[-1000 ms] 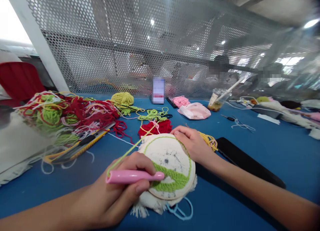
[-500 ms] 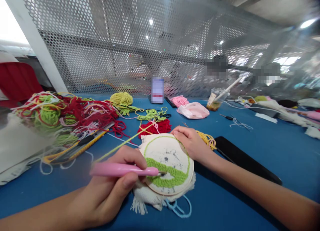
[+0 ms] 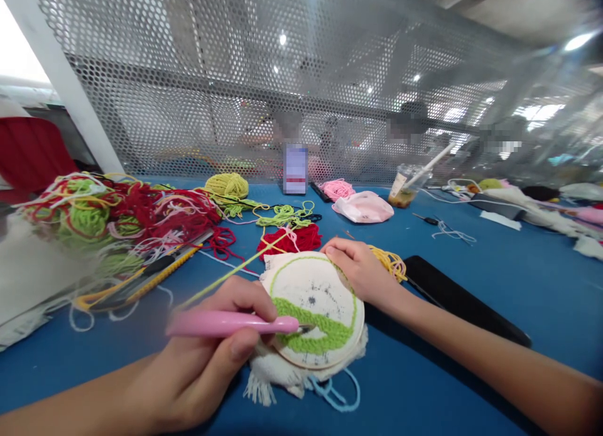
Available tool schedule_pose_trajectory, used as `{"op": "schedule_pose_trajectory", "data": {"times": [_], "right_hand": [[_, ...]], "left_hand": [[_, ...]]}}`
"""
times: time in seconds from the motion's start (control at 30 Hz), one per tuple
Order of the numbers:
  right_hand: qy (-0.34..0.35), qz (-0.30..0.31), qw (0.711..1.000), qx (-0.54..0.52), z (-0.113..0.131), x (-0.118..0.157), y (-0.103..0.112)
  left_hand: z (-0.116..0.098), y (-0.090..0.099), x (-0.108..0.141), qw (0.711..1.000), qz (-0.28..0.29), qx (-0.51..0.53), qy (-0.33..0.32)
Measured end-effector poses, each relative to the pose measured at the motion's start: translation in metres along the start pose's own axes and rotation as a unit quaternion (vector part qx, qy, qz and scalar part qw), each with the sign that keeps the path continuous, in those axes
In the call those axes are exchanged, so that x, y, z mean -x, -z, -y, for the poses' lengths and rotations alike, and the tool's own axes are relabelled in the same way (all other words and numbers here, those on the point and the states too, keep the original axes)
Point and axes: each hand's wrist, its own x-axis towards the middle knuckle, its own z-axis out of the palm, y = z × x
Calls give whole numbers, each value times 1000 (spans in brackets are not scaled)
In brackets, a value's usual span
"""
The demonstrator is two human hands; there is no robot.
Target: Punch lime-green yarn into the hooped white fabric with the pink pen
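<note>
My left hand (image 3: 202, 367) grips the pink punch needle (image 3: 230, 323), tip on the hoop (image 3: 313, 307) (green band). My right hand (image 3: 360, 269) clamps the hoop's far rim; bare blue bench (image 3: 471, 373) lies right.

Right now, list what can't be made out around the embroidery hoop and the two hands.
- Pink punch needle: tip in the green stitching, too small to see.
- Round wooden embroidery hoop: near-left rim behind the left hand.
- Right hand: fingertips curl over the far rim.
- Phone: screen blurred.
</note>
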Motion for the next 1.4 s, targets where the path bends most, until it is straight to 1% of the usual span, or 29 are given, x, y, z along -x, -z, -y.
{"op": "schedule_pose_trajectory", "data": {"times": [0.07, 0.1, 0.2, 0.33, 0.5, 0.57, 0.6, 0.67, 0.77, 0.93, 1.03, 1.17, 1.27, 1.4], "right_hand": [[0, -2, 1000, 3, 0, 0, 0], [0, -2, 1000, 4, 0, 0, 0], [3, -2, 1000, 7, 1, 0, 0], [15, -12, 1000, 10, 2, 0, 1], [29, -40, 999, 9, 8, 3, 2], [28, -50, 998, 7, 11, 5, 2], [28, -54, 998, 4, 13, 6, 2], [30, -59, 998, -5, 15, 8, 2], [35, -61, 998, -3, 17, 9, 2], [46, -54, 997, 17, 15, 8, 3], [53, -54, 997, 24, 11, 6, 3], [55, -61, 996, 30, 9, 6, 3], [45, -64, 997, 21, 13, 9, 3], [33, -83, 996, -17, 28, 18, 3]], "left_hand": [[1, 1, -1, 999, 34, 26, -21], [1, 2, -2, 998, 42, 35, -30], [-2, 2, -7, 997, 38, 37, -47], [-14, 3, -14, 997, 61, -5, -52], [-21, 1, -18, 995, 94, -38, -17], [-23, 1, -21, 994, 101, -47, -14], [-25, 2, -22, 993, 105, -56, -18], [-26, 3, -23, 989, 112, -79, -51], [-23, 5, -19, 987, 106, -72, -95], [-10, 4, -7, 996, 68, 30, -53], [-9, 4, -6, 996, 69, 30, -47], [-17, 6, -12, 996, 73, 0, -57], [-23, 5, -19, 992, 99, -61, -56], [-21, 0, -24, 969, 178, -128, -112]]}}
